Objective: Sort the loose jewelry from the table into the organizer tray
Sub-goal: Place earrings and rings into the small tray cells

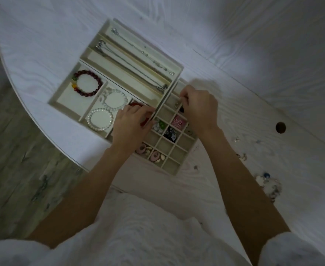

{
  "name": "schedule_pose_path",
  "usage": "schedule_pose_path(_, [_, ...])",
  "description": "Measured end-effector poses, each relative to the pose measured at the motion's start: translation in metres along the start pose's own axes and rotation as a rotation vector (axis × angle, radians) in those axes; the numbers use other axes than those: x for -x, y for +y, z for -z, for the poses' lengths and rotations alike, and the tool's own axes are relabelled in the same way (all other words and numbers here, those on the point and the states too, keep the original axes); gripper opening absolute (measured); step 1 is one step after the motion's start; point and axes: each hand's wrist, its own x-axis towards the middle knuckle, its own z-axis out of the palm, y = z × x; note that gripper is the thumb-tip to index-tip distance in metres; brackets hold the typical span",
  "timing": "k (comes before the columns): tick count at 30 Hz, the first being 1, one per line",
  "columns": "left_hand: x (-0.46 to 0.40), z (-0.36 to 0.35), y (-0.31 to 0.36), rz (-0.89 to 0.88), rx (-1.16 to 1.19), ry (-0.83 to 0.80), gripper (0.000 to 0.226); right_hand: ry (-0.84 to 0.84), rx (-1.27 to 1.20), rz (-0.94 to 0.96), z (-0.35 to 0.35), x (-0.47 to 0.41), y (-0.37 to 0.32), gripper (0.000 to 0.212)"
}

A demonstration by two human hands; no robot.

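The organizer tray sits on the white desk, split into long slots, wider sections and a grid of small cells. Thin chain necklaces lie in the long slots; a dark red bead bracelet and two pearl bracelets fill the wider sections on the left. Both hands hover over the middle of the tray. The left hand has its fingers curled at the edge of the upper insert — whether they actually grip it or only touch it is hard to tell. The right hand is curled too, its fingers pinching something small over the top cells of the grid; the item is too small to name. Coloured earrings lie in cells just below the hands. Loose jewelry remains on the desk to the right, well apart from the tray.
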Motion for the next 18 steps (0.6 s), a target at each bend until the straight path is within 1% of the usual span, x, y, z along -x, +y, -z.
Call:
schedule_pose_path(2, [0.000, 0.000, 0.001, 0.005, 0.000, -0.003, 0.027, 0.088, -0.048, 0.010, -0.001, 0.004, 0.005, 0.014])
schedule_pose_path(4, [0.001, 0.000, 0.001, -0.003, 0.003, -0.002, 0.028, 0.116, -0.060, 0.040, -0.006, 0.004, 0.007, 0.007])
schedule_pose_path(7, [0.001, 0.000, 0.002, -0.010, 0.003, 0.004, 0.028, 0.058, 0.001, 0.088, -0.012, -0.002, 0.006, 0.008])
schedule_pose_path(11, [0.001, -0.001, 0.001, -0.007, -0.003, 0.010, 0.029, 0.012, 0.165, 0.152, -0.018, -0.012, -0.003, 0.015])
schedule_pose_path(14, [0.001, -0.002, 0.000, -0.008, -0.003, 0.010, 0.028, -0.010, 0.277, 0.194, -0.021, -0.016, -0.010, 0.006])
schedule_pose_path(15, [0.001, -0.003, 0.000, -0.008, -0.002, 0.009, 0.028, -0.010, 0.291, 0.220, -0.023, -0.017, -0.010, 0.002])
schedule_pose_path(18, [0.001, -0.003, -0.001, -0.015, -0.010, 0.005, 0.029, 0.013, 0.251, 0.322, -0.029, -0.019, -0.008, 0.009])
